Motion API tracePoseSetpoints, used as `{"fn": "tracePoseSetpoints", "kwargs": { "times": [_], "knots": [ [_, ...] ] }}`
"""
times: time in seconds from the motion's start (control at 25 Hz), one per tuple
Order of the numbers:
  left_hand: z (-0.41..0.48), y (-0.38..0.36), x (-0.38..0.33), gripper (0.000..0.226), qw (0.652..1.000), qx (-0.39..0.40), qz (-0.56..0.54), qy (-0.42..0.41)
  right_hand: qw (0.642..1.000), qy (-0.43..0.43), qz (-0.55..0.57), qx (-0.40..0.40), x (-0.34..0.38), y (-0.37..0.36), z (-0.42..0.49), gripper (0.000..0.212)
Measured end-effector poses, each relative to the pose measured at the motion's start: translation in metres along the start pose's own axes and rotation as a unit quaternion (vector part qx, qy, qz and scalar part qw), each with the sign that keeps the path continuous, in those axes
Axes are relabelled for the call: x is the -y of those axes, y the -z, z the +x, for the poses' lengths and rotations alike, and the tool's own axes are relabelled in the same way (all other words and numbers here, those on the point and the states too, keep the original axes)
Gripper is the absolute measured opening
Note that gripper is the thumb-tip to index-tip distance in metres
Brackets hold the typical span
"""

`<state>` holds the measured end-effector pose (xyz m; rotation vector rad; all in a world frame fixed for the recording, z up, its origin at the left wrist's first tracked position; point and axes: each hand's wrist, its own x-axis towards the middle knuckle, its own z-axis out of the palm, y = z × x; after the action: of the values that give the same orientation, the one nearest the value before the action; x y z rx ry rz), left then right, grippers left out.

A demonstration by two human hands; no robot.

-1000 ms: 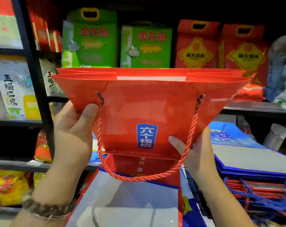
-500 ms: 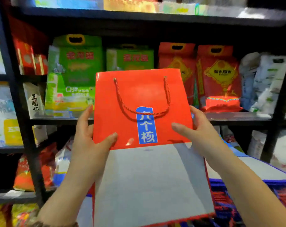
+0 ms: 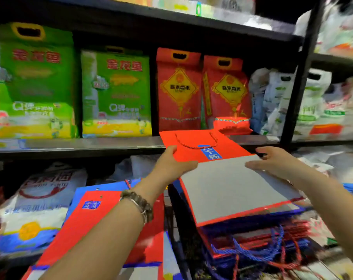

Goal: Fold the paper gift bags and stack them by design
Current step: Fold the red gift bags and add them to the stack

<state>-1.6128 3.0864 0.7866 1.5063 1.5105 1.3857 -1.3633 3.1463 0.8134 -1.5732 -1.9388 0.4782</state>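
Observation:
A folded red paper gift bag with a blue label, a red rope handle and its grey bottom panel turned up lies almost flat over a stack of folded bags at the right. My left hand grips the bag's left edge, thumb on top. My right hand rests on the grey panel at the bag's right edge, fingers stretched flat. Lower left, another red and blue gift bag lies flat under my left forearm.
Black metal shelves stand behind, holding green rice bags, red rice bags and white sacks. A black upright post stands to the right. More white sacks sit on the lower left shelf.
The red bag has gone from held upright in front of the shelf to tilted down nearly flat over the right stack. Both hands moved right and down with it.

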Motion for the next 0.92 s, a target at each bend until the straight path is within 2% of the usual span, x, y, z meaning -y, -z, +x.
{"fn": "tracePoseSetpoints", "kwargs": {
  "times": [0.12, 0.16, 0.28, 0.36, 0.44, 0.48, 0.52, 0.6, 0.64, 0.72, 0.8, 0.88, 0.92],
  "knots": [
    [0.02, -0.031, 0.027, 0.04, 0.999, 0.025, 0.009, 0.044, 0.996, -0.029, -0.087, -0.001, -0.035, -0.014, 0.009, 0.081],
    [0.023, -0.037, 0.038, 0.04, 0.998, 0.032, 0.013, 0.056, 0.995, -0.031, -0.098, 0.003, -0.041, -0.019, 0.009, 0.08],
    [0.027, -0.049, 0.064, 0.067, 0.992, 0.058, 0.054, 0.098, 0.99, -0.022, -0.136, 0.018, -0.052, -0.029, 0.007, 0.069],
    [0.024, -0.052, 0.067, 0.073, 0.989, 0.063, 0.086, 0.098, 0.977, -0.014, -0.213, 0.022, -0.052, -0.032, 0.006, 0.061],
    [0.028, -0.052, 0.068, 0.092, 0.984, 0.042, 0.158, 0.072, 0.955, 0.004, -0.297, 0.003, -0.048, -0.033, 0.01, 0.052],
    [0.029, -0.051, 0.062, 0.096, 0.974, 0.045, 0.215, 0.057, 0.952, 0.016, -0.305, 0.001, -0.046, -0.036, 0.018, 0.047],
    [0.026, -0.052, 0.052, 0.089, 0.961, 0.056, 0.267, 0.035, 0.955, 0.028, -0.296, 0.014, -0.042, -0.04, 0.023, 0.044],
    [0.021, -0.059, 0.037, 0.062, 0.93, 0.118, 0.348, -0.014, 0.956, 0.064, -0.281, 0.055, -0.03, -0.052, 0.032, 0.048],
    [0.019, -0.066, 0.032, 0.056, 0.913, 0.155, 0.377, -0.027, 0.952, 0.082, -0.284, 0.076, -0.027, -0.06, 0.036, 0.049],
    [0.014, -0.079, 0.036, 0.063, 0.878, 0.218, 0.425, -0.025, 0.941, 0.115, -0.291, 0.133, -0.025, -0.077, 0.035, 0.045],
    [0.01, -0.088, 0.054, 0.068, 0.854, 0.263, 0.449, -0.003, 0.942, 0.078, -0.259, 0.198, -0.035, -0.094, 0.028, 0.057],
    [0.006, -0.091, 0.068, 0.07, 0.841, 0.288, 0.458, 0.013, 0.929, 0.046, -0.262, 0.258, -0.042, -0.106, 0.02, 0.092],
    [0.005, -0.093, 0.071, 0.07, 0.838, 0.292, 0.462, 0.015, 0.929, 0.028, -0.246, 0.274, -0.044, -0.108, 0.021, 0.099]
  ]
}}
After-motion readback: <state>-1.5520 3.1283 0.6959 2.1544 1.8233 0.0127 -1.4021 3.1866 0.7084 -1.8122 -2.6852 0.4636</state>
